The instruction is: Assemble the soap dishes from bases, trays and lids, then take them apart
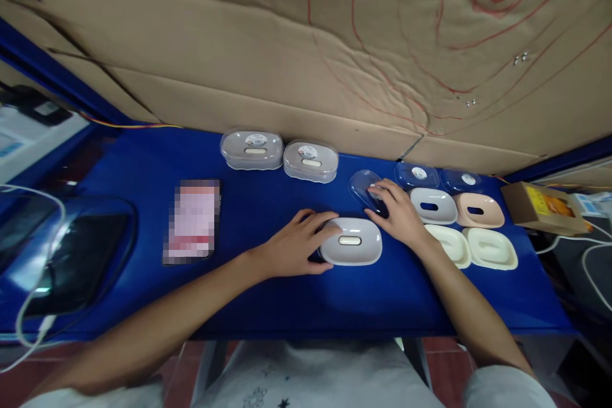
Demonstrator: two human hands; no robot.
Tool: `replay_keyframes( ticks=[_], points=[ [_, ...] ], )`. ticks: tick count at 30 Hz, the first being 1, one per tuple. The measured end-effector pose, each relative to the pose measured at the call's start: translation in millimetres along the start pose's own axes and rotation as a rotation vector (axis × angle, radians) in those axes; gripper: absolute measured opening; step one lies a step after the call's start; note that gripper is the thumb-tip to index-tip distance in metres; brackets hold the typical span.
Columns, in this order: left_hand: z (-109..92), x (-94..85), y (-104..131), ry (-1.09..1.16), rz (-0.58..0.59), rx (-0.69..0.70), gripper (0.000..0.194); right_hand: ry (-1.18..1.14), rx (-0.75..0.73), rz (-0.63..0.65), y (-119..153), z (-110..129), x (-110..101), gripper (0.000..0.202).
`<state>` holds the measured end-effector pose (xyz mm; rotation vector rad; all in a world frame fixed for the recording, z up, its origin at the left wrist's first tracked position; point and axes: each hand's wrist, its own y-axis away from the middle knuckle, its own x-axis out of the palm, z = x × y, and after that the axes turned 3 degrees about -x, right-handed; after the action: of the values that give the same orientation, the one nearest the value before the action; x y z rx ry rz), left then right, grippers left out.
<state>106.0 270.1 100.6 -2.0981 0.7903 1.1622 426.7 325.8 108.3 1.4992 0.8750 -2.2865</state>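
On the blue table, a grey soap dish (366, 250) with a cream oval insert in its slot lies in front of me. My left hand (302, 243) grips its left end, fingers over the far rim and the thumb at the near side. Beyond it on the right is a clear plastic lid (361, 183) with a round sticker, partly hidden by my right hand (399, 211), whose fingers and thumb close around the lid's right end. The lid is apart from the dish.
Two lidded grey dishes (252, 150) stand at the back by the cardboard wall. At right are clear lids (415, 175), a grey tray (442, 213), a peach tray (492, 211) and cream trays (492, 248). A blurred-out phone (194, 220) lies left; a cardboard box (545, 210) stands far right.
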Motion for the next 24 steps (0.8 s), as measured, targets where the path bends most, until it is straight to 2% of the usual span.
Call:
replay_keyframes(
  ticks=[3,6,9,13,16,24],
  points=[
    [2,3.4,1,0.048,-0.023,-0.024,0.078,-0.177,0.094,-0.111,-2,1,-8,0.041],
    [3,4.1,0,0.127,-0.038,-0.064,0.090,-0.316,0.180,-0.174,2,14,-23,0.044],
    [5,3.4,-2,0.233,-0.044,-0.110,0.104,-0.289,0.039,-0.095,13,37,-32,0.048],
    [8,4.4,-4,0.330,-0.059,-0.158,0.114,-0.178,-0.220,-0.021,26,60,-29,0.043],
    [9,4.9,-4,0.342,-0.046,-0.150,0.115,-0.207,-0.260,-0.014,30,62,-24,0.044],
    [6,-1.3,-3,0.243,-0.033,-0.103,0.097,-0.261,-0.307,0.040,29,62,-20,0.045]
  ],
)
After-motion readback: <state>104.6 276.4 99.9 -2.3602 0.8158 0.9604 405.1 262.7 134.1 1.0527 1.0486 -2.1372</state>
